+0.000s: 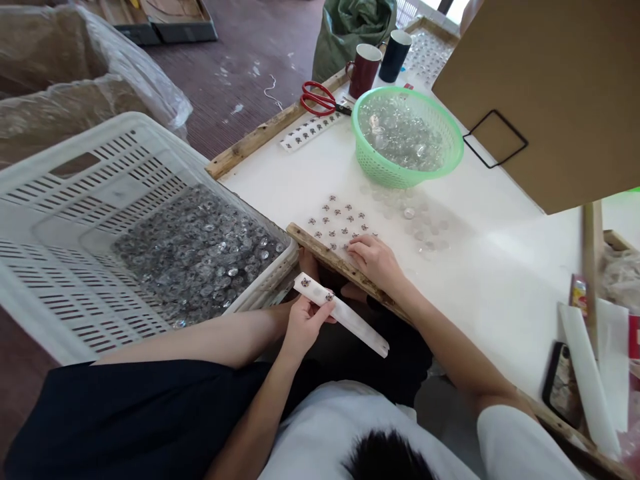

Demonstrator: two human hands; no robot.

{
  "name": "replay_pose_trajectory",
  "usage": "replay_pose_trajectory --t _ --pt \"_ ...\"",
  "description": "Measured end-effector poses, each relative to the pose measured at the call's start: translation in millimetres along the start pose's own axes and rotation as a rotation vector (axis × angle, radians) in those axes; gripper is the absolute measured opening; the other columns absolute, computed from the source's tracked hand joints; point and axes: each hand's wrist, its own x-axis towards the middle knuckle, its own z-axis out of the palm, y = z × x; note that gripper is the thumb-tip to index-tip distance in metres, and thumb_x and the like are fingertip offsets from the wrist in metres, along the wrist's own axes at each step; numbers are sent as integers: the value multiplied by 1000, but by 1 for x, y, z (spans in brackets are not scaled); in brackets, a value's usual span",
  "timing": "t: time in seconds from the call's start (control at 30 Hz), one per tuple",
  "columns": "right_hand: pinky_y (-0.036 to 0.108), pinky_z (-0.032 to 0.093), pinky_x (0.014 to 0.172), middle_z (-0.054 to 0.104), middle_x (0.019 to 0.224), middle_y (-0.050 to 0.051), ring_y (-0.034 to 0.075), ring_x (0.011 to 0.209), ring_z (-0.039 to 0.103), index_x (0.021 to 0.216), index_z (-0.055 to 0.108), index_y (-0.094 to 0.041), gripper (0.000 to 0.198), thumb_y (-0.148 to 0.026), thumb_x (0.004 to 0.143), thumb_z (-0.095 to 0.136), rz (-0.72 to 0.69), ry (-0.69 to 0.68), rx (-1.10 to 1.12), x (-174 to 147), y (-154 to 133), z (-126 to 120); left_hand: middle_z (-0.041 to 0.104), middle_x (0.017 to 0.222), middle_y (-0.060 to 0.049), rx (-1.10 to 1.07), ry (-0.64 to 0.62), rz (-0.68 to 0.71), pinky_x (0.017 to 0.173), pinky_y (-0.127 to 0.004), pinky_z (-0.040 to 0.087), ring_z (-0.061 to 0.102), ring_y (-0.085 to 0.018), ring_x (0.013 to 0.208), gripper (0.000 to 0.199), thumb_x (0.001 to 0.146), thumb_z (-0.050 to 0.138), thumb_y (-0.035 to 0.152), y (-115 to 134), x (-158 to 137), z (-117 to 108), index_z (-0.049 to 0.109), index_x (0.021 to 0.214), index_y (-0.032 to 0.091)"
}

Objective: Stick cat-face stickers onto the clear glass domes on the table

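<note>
Head cam: left hand (pixel 306 325) has fingers pinched on a white strip (pixel 359 327), right hand (pixel 379 261) half-curled over printed pieces (pixel 338 213) by the bench's (pixel 483 273) near edge, can't tell its grip.

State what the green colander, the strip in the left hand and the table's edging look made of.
Green colander: probably moulded plastic, smooth, somewhat translucent; its thin wall is perforated.
Strip: paper or thin plastic film, pale and smooth; its thinness fits either.
Edging: apparently unpainted wood, rough; brown tone and dark blotches show.
</note>
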Motion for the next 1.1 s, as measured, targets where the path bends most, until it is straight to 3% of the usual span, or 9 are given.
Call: replay_pose_trajectory --t 0.4,0.57,0.73,0.83,0.97,1.1 --pt "34 49 83 64 99 9 22 95 59 90 65 -21 18 -23 94 48 73 99 30 -5 2 -3 69 82 -2 -37 -14 -2 57 -29 62 67 -18 72 36 72 77 36 0 -1 -2 65 98 13" --pt "32 50 77 65 96 7 20 90 62 91 65 -23 15 -23 94 50 128 175 163 -22 -26 -18 69 81 -2 -58 -7 1 56 -28 61 68 -18 72 37 71 78 35 1 -1 -1 65 98 13" --pt "26 50 69 66 93 4 14 76 63 96 66 -23 10 -21 91 57 135 37 431 -42 -70 -17 69 79 -2 -91 -50 3 54 -28 60 67 -18 70 35 70 79 35 0 -2 2 63 92 13" --pt "27 49 70 67 92 3 15 79 63 95 66 -22 10 -18 88 60 147 -47 425 -46 -79 -6 68 78 -2 -70 -51 31 55 -28 60 67 -17 69 32 71 78 35 1 -4 0 62 89 13" --pt "28 47 71 66 84 2 16 80 61 86 66 -22 7 -17 87 61 163 -53 381 -50 -82 2 70 81 -2 -51 -38 43 55 -28 61 67 -18 71 35 72 78 34 3 -5 -3 64 96 14" --pt "28 48 73 65 90 4 16 83 61 82 64 -21 8 -16 87 59 127 3 467 -52 -84 -6 71 82 -2 -60 -42 50 56 -29 61 69 -19 72 34 71 78 35 6 -4 -2 64 94 14"
